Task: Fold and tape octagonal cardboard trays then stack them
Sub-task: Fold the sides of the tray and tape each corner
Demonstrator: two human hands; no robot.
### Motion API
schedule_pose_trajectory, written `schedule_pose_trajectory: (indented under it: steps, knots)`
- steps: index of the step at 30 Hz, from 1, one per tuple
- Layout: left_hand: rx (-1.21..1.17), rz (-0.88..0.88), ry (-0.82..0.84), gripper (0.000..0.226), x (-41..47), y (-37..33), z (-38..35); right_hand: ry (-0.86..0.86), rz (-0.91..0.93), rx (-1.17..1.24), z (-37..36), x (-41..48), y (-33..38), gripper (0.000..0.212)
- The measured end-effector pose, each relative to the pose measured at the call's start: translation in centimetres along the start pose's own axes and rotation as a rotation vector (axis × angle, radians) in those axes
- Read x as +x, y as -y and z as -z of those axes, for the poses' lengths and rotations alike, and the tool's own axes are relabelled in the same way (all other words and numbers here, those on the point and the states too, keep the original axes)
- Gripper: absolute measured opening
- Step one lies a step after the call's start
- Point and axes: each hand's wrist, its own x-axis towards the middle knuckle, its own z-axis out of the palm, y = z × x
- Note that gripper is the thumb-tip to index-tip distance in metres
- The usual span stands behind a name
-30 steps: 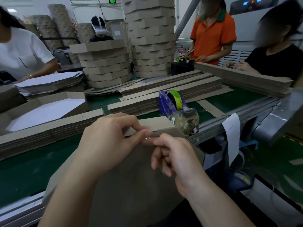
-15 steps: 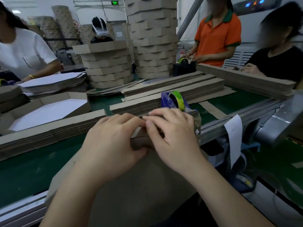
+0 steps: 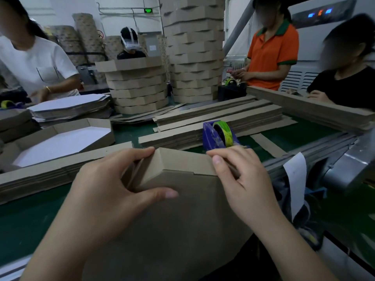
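I hold a brown cardboard tray (image 3: 178,220) tilted up toward me at the table's near edge, its underside facing the camera. My left hand (image 3: 113,183) grips its upper left corner, fingers over the folded wall and thumb flat on the base. My right hand (image 3: 241,177) grips the upper right corner of the same folded wall, thumb on the edge. A blue tape dispenser (image 3: 218,134) with a yellow-green roll stands just behind the tray. Finished trays are stacked in a short pile (image 3: 138,86) and a tall pile (image 3: 194,49) at the back.
Flat cardboard strips (image 3: 219,118) lie in piles across the green table (image 3: 30,216). A folded tray with a white inside (image 3: 60,138) sits at the left. Several people work around the table. A metal machine edge (image 3: 349,165) is at the right.
The tray has turned in my hands. They were together at the top edge pressing tape; now they are apart, one on each corner of a folded wall.
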Motion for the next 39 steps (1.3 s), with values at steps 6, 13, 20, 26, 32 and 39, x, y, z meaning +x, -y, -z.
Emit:
schedule_pose_trajectory:
  steps: [6,13,20,26,32,39]
  knots:
    - [0.015,-0.019,0.125,0.078,-0.1,-0.3,-2.2,0.055,-0.153,0.049,-0.8,-2.0,-2.1,0.042]
    - [0.144,-0.063,0.158,0.074,0.0,-1.2,-3.2,0.217,-0.101,0.121,0.2,0.6,-0.2,0.042]
    - [0.103,-0.068,0.138,0.071,0.1,-1.0,-3.4,0.529,-0.219,0.346,-0.8,3.2,1.4,0.023]
    - [0.130,-0.058,0.148,0.063,0.0,-0.6,-3.2,0.204,-0.235,0.328,-0.4,3.7,-0.3,0.023]
    - [0.141,-0.056,0.151,0.057,-0.2,-0.8,-3.2,0.192,-0.672,-0.188,1.6,6.9,-8.0,0.030]
    - [0.175,-0.057,0.157,0.057,-0.2,-0.9,-3.3,0.034,-0.846,0.297,0.6,6.9,-9.6,0.009]
